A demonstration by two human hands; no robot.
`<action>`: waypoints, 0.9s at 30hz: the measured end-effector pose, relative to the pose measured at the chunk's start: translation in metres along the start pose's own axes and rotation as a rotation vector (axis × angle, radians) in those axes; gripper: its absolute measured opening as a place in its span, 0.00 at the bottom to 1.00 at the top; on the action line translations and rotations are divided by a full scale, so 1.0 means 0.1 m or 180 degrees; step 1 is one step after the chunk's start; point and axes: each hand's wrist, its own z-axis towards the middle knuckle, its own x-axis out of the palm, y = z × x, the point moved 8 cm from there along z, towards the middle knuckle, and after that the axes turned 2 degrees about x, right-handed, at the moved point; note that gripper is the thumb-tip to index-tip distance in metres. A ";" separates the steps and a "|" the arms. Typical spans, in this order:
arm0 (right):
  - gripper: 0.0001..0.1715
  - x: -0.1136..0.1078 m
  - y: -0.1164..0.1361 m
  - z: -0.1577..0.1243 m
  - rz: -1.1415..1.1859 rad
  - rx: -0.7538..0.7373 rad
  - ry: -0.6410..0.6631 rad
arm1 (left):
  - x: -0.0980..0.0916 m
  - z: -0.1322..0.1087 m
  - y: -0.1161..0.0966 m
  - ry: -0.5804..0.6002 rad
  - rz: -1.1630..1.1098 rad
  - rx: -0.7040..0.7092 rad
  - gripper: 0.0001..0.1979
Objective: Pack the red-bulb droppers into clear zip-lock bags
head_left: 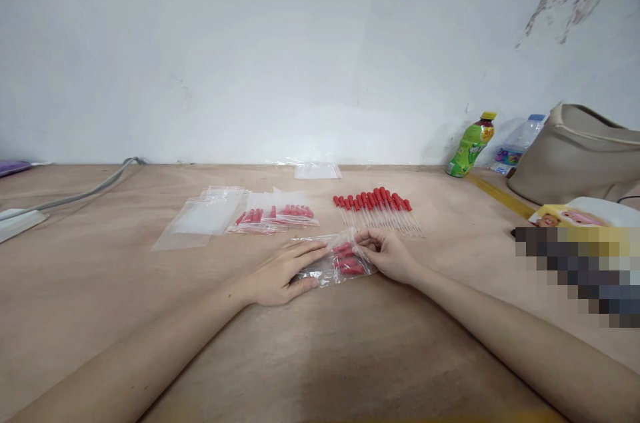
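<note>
Head view: from here, the left hand (280, 273) lies flat on a clear bag (324, 271) (red bulbs (350, 265) inside), the right hand (393, 256) pinching its right end.

Bag (327, 268) between left hand (283, 273) and right hand (393, 255), droppers (371, 199) behind it, bag pile (215, 211) left of droppers.

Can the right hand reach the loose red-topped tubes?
Probably yes: the right hand is close by the red-topped tubes, with nothing seen between, though it's holding a clear bag.
</note>
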 end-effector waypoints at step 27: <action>0.18 -0.38 0.29 0.67 -0.3382 0.0636 -0.1219 | 0.02 0.00 -0.03 0.0032 0.0184 0.0186 0.22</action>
